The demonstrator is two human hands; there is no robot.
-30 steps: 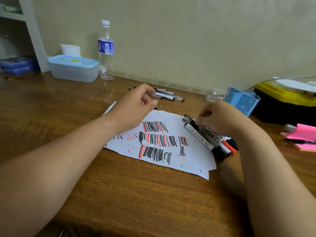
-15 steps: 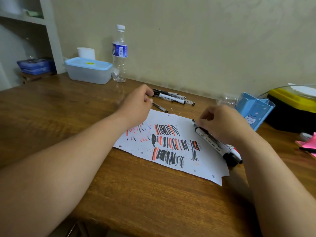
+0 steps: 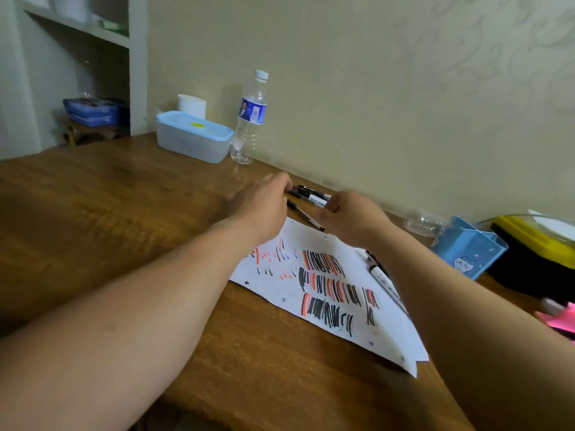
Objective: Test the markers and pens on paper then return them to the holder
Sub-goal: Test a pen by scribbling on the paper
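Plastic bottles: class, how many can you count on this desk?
2. An upright bottle stands at the back, just right of the lidded tub. A second bottle lies on its side, left of the blue holder. Others could be hidden.

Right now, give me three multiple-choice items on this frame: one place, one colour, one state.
1. Where is the holder?
A. on the shelf
B. on the table, right of the paper
C. on the floor

2. The strokes on the paper are mostly:
A. green and yellow
B. purple
C. black and red

3. The box has its lid:
A. on
B. off, beside it
C. propped open

Key:
1 B, the blue holder sits past the paper's right edge.
2 C, rows of black and red lines cover the sheet.
3 A, the blue lid lies flat on the box.
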